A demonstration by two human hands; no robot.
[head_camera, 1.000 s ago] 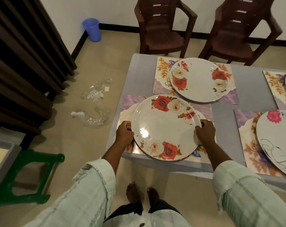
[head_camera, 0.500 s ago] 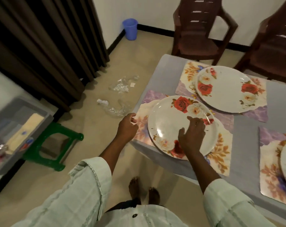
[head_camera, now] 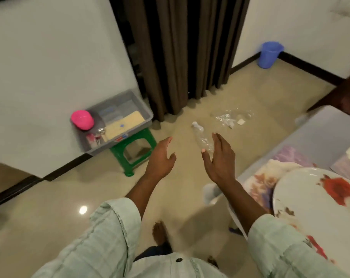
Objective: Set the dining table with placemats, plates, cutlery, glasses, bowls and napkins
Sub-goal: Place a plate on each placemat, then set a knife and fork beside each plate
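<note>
Beige tiled floor w/ dark brown curtain (head_camera: pixel 182 53) behind; grey plastic bin (head_camera: pixel 118 119) sits on a green plastic stool (head_camera: pixel 134 151) by the wall, holding a pink bowl (head_camera: pixel 82 119) + what looks like cutlery, too blurred to be sure. Left hand (head_camera: pixel 160 157) and right hand (head_camera: pixel 220 159) hang apart over the floor, fingers loose, holding nothing. White round rose-print plate (head_camera: pixel 314 209) lies on a floral placemat (head_camera: pixel 260 181) at the grey table's (head_camera: pixel 320 133) edge. Bowl prob light, smooth, maybe slippery; take by the rim, thumb inside.
</note>
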